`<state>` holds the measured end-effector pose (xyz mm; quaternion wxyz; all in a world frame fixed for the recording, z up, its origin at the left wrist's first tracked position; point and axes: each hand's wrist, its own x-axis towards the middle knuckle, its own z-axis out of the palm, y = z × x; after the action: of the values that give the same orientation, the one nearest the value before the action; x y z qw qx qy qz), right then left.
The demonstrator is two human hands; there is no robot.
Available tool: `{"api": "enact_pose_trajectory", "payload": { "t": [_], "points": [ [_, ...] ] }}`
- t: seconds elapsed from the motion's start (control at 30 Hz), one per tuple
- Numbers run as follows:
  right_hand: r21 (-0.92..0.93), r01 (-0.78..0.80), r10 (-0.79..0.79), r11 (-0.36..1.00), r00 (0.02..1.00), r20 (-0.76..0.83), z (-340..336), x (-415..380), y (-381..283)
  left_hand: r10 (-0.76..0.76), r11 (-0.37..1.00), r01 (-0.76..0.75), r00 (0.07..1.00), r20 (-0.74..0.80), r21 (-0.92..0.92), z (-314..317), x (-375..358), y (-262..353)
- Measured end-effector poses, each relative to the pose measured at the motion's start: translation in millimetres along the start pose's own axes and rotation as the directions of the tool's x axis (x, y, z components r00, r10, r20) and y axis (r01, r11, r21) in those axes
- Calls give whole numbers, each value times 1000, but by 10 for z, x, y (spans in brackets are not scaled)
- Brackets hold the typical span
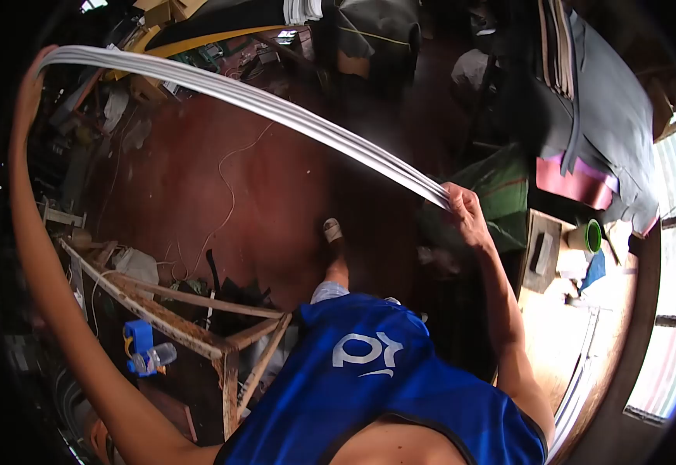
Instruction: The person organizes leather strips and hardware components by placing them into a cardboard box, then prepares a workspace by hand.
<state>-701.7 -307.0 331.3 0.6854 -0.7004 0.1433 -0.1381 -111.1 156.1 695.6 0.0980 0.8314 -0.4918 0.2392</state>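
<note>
A bundle of long white strips [253, 105] stretches between my two hands in front of me, sagging little and sloping down to the right. My right hand [466, 213] is closed round its near right end, with fingers folded over the strips. At the far upper left, my left hand [39, 66] grips the other end, where the strips bend over; its fingers are dim and partly hidden near the edge of the view. Both arms are spread wide, and the strips hang above the floor.
A wooden frame [152, 310] stands at the lower left with a blue object [140, 341] and a clear bottle [156, 358] by it. On the right are grey sheets [609, 101] and a bench [563, 333] with a green-rimmed cup [592, 235]. A thin cord [232, 194] crosses the reddish floor [276, 217].
</note>
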Motion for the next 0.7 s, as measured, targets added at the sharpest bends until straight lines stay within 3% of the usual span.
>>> {"api": "enact_pose_trajectory", "payload": {
  "t": [0.03,0.1,0.13,0.23,0.3,0.47,0.5,0.53,0.57,0.6,0.63,0.67,0.7],
  "points": [
    [4,8,-8,1000,999,-43,4,257,-39,-9,1000,9,1000,-13,30,93,-8,-31],
    [32,-47,48,998,999,-19,-74,760,-36,7,967,42,982,-190,252,328,-27,-156],
    [-29,-2,2,1000,1000,19,-111,1020,-54,-29,968,76,981,-193,238,442,-11,-277],
    [-60,47,-43,997,997,64,-155,1795,-202,153,792,-83,986,-65,605,709,26,-816],
    [-219,48,-18,975,991,135,-201,2246,-345,79,691,-3,994,-71,723,997,61,-1151],
    [-324,-9,81,946,975,208,-375,3346,-433,-93,741,100,995,-46,664,1568,249,-1463],
    [-380,-97,187,920,960,207,-420,3592,-485,-121,757,122,992,-45,642,1692,263,-1475],
    [-435,-179,290,883,935,203,-463,3852,-502,-129,718,95,992,-2,690,1818,275,-1480],
    [-436,-160,276,886,936,217,-527,4140,-437,-141,675,68,989,38,735,1979,272,-1512],
    [-373,-150,253,916,937,243,-615,4402,-302,44,644,-27,999,-1,765,2189,143,-1761],
    [-306,-151,238,940,933,270,-693,4644,-152,-88,720,0,992,92,694,2309,365,-1392],
    [-272,-138,218,952,932,290,-800,4925,-22,-134,762,44,987,92,646,2477,425,-1272],
    [-346,-192,301,919,906,297,-912,5219,-8,-179,800,91,979,92,593,2685,422,-1195]
  ]
}}
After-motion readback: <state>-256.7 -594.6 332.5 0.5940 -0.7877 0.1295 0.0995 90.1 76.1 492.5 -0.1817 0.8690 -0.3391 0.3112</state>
